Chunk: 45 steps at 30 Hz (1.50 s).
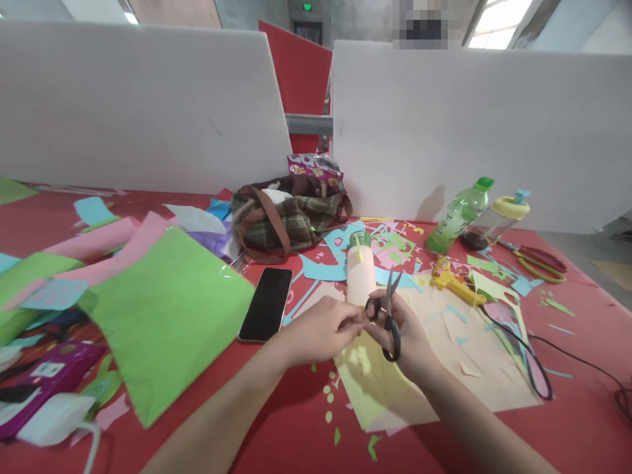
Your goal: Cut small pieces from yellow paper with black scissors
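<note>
Black-handled scissors [392, 327] sit in my right hand [409, 343], their blades partly spread and pointing up and away from me. My left hand [326, 329] is pinched closed, its fingertips meeting those of my right hand; whatever is between them is too small to make out. Just beyond both hands a bottle wrapped in pale peach paper [361, 273], with a green top end showing, is on the table. Below my hands are sheets of pale yellow paper [368, 388], with a crumpled yellow bit on top.
A phone [265, 304] and a large green sheet [172, 316] lie to the left. Behind is a plaid bag [311, 220]. On the right are a yellow glue gun [457, 283] with a cable, a green bottle [459, 214], a clear container [496, 220] and red-handled scissors [538, 260]. Paper scraps are scattered around.
</note>
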Each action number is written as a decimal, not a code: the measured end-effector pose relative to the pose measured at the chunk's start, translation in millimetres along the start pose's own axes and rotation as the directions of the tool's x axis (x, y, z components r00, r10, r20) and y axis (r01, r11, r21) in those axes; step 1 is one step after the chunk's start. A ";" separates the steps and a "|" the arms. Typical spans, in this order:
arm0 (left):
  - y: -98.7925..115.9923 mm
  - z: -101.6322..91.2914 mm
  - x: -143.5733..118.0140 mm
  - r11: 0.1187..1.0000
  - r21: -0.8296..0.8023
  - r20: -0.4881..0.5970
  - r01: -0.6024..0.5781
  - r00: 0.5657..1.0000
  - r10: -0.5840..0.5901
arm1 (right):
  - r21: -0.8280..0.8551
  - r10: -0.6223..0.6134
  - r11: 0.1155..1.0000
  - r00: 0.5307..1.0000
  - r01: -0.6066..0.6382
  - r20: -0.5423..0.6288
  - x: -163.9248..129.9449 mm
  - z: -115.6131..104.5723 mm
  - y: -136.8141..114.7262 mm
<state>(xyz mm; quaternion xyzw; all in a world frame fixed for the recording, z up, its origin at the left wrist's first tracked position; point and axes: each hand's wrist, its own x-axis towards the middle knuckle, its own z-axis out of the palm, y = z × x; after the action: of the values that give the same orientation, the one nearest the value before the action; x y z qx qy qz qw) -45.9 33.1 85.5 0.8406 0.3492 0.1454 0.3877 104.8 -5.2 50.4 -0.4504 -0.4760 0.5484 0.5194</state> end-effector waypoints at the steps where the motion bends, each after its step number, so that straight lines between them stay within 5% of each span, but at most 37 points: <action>1: 0.2 -1.2 -0.4 1.000 0.012 -0.010 -0.006 1.000 0.006 | -0.022 -0.007 1.000 1.000 0.008 0.022 2.9 0.8 -3.1; 8: 4.8 -14.1 -2.9 0.999 -0.022 -0.054 0.024 0.998 -0.025 | -0.010 -0.087 0.996 0.990 0.089 0.108 17.4 5.3 -16.4; 16: 10.3 -16.6 -3.9 0.979 -0.203 -0.165 -0.013 0.986 -0.021 | 0.196 -0.133 0.969 0.986 0.151 -0.104 24.9 21.0 -24.4; 26: 8.8 -8.6 -1.0 0.987 -0.156 -0.282 -0.047 0.959 0.001 | 0.281 -0.129 0.946 0.982 0.164 -0.138 19.1 29.5 -23.1; 37: 3.2 -10.8 -2.9 0.936 -0.351 -0.330 -0.032 0.940 -0.091 | 0.171 -0.037 0.985 0.976 0.000 0.214 1.7 15.7 -10.7; 45: 2.0 -2.5 0.7 0.898 -0.440 -0.260 -0.010 0.958 -0.117 | 0.053 0.047 0.997 0.978 -0.059 0.202 -12.6 22.2 -6.1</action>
<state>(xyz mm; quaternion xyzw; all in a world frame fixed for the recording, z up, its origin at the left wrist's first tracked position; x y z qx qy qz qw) -45.7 34.1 88.6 0.6930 0.3823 0.3266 0.5166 84.4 -18.9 59.5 -0.3896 -0.4975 0.6185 0.4671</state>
